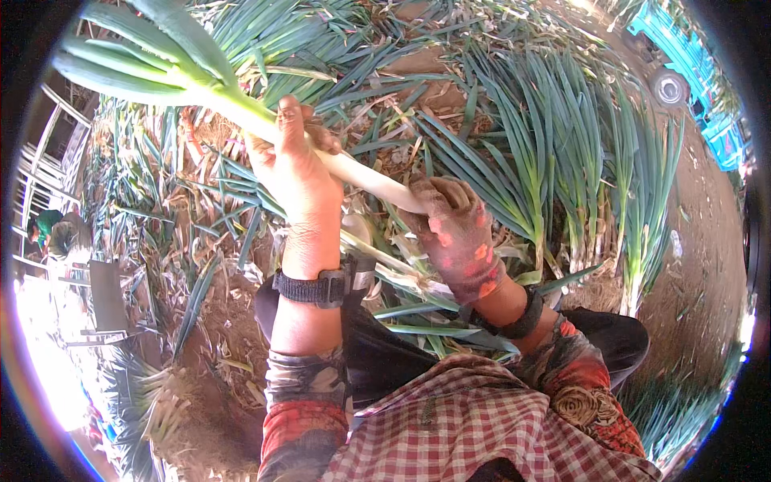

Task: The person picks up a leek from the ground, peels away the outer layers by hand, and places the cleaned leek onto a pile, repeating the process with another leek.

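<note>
A long green onion [371, 178] slants across in front of me, its thick green leaves at the upper left and its white shank toward the right. My left hand [295, 165], bare, is wrapped round the middle of the stalk with the thumb up. At the white lower end, my right hand [454, 229], in a stained glove with red patches, has its fingers closed round the stalk. The root end is hidden by that glove. Below the hands, a peeled-looking pale stalk [393, 263] and loose leaves lie by my lap.
Bunches of green onions [534, 161] stand and lean at the right, and more leaves [281, 40] lie piled ahead. Dry peelings [217, 281] cover the ground at the left. A turquoise vehicle [683, 56] with a wheel is at the far right; a white metal frame [48, 177] is at the left.
</note>
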Demonstrator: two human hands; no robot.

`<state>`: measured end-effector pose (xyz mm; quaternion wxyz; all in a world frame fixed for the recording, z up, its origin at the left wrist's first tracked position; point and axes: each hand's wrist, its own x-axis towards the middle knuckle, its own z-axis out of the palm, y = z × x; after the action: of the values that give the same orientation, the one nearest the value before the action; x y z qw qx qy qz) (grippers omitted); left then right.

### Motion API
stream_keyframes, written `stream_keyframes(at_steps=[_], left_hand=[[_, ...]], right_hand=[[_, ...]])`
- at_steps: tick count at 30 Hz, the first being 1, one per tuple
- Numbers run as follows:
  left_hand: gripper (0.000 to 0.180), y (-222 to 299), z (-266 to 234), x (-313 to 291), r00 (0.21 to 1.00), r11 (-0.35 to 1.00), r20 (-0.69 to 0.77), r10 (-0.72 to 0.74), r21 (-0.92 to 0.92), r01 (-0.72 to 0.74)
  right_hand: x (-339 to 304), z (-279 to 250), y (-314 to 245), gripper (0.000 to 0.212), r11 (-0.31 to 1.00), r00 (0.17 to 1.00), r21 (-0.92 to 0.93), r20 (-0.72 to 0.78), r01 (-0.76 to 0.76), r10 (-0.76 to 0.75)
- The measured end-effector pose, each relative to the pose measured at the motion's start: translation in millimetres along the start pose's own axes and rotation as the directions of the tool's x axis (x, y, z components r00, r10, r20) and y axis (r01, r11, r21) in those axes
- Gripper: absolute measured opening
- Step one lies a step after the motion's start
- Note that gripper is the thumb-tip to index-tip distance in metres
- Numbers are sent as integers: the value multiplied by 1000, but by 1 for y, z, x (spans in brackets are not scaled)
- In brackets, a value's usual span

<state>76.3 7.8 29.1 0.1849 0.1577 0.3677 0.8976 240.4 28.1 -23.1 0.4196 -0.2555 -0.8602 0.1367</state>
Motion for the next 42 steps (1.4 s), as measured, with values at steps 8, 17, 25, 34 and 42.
stream_keyframes(at_steps=[8,17,25,34,42], left_hand=[[20,-1,1,-4,997,993,-36,63,100,-59],[20,-11,-17,15,975,968,-215,59,252,-4],[22,-54,-93,29,875,579,-456,-164,673,460],[37,-197,-242,-35,749,132,-630,-205,741,659],[50,-175,-310,-32,563,367,-697,-443,432,824]], right_hand=[[3,6,-1,23,993,985,-115,171,12,7],[-17,2,6,15,934,782,-62,567,353,-258],[-93,30,98,30,912,385,-410,837,-26,388],[-163,184,142,53,653,246,12,932,-757,268],[-150,172,85,57,402,26,-17,995,-915,100]])
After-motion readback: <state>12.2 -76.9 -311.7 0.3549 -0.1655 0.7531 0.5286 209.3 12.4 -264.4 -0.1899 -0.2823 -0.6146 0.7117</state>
